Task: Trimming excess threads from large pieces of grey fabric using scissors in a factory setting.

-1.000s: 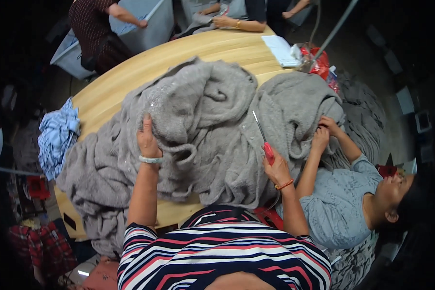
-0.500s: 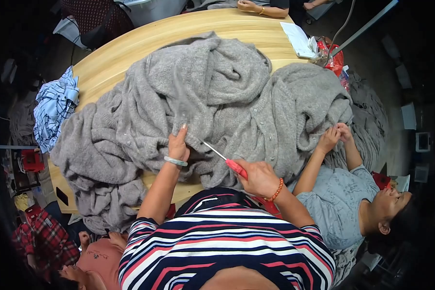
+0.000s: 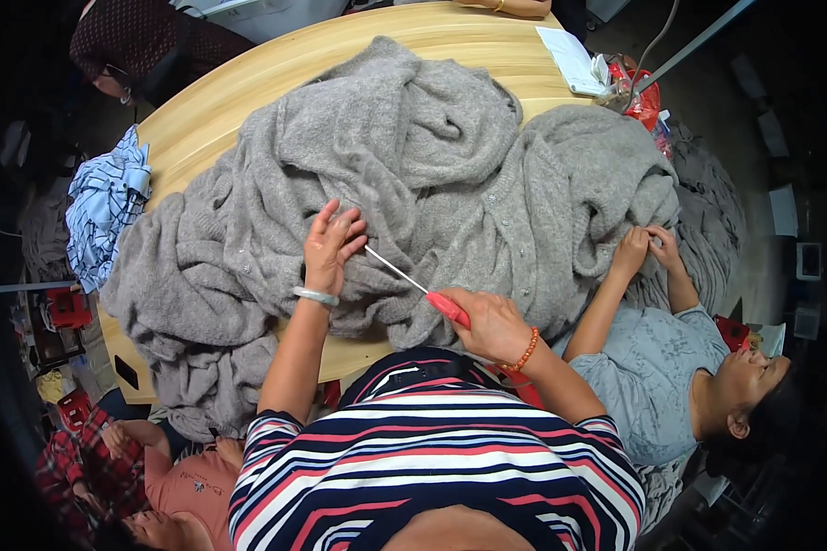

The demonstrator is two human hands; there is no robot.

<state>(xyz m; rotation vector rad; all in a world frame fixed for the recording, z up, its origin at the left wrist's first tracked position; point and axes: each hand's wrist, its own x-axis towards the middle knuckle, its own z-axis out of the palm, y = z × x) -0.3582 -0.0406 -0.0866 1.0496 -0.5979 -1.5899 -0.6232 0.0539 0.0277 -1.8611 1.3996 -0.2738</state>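
The surface (image 3: 478, 46) is pale wood with visible grain and a curved far edge. Gray sweaters (image 3: 358, 129) lie heaped across most of it, spilling past the near edge toward the left corner. A blue striped cloth (image 3: 106, 216) bunches at the left edge; white paper (image 3: 570, 60) lies near the far right corner.

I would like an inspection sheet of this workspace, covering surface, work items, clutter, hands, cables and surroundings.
Surface: light wood-grain table, largely covered.
Work items: grey knit garments heaped across it; red-handled tool with thin metal shaft.
Clutter: white papers and red plastic bag at far right; blue patterned cloth at left edge.
Hands: left hand open near the shaft's tip; right hand closed around the handle.
Cables: one thin cord, upper right.
Surroundings: several co-workers; one in grey-blue top, right.
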